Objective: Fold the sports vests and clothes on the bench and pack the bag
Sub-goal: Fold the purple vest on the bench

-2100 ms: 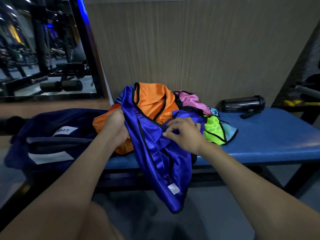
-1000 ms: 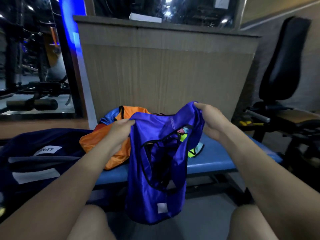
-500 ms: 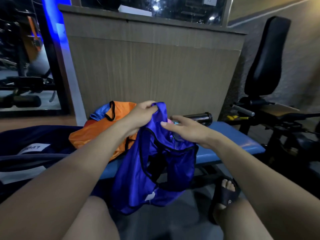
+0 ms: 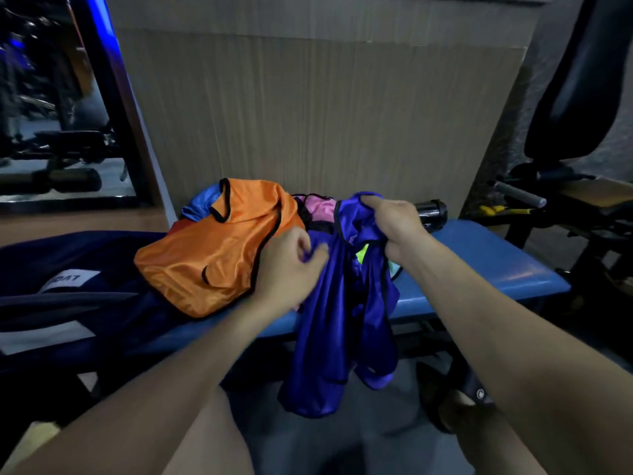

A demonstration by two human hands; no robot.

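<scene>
Head view: the left hand is pinching a fold of the blue vest, and the right hand is gripping its black-trimmed top edge, bunched. It is hanging over the bench's front edge. An orange vest is lying beside it (pink cloth behind), the dark bag at the bench's left end.

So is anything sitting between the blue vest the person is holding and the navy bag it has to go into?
Yes. The crumpled shiny orange vest lies on the padded blue bench between the shiny blue vest, gripped by the left hand and right hand, and the dark navy bag at the left.
</scene>
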